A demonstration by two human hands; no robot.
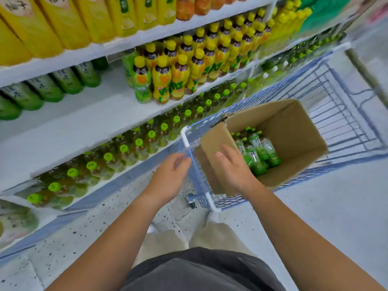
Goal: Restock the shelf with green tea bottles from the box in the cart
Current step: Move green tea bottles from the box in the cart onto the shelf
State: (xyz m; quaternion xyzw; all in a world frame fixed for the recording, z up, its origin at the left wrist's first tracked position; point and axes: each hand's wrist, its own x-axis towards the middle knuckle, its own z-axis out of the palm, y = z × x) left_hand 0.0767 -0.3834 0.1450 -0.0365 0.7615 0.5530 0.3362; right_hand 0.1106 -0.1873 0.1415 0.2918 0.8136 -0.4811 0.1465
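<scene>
An open cardboard box (294,131) stands in the blue wire cart (344,114). Several green tea bottles (258,152) lie at its bottom. My right hand (235,166) hovers over the box's near flap, fingers relaxed, holding nothing. My left hand (170,175) is by the cart's near left corner, fingers loosely bent and empty. On the middle shelf (88,114) at the left, a row of green tea bottles (48,89) lies with a bare white stretch beside it.
Yellow-capped bottles (174,68) fill the middle shelf's right part. Green-capped bottles (123,148) line the lower shelf. Yellow cartons (63,19) stand on the top shelf. The speckled floor (105,225) lies between me and the shelving.
</scene>
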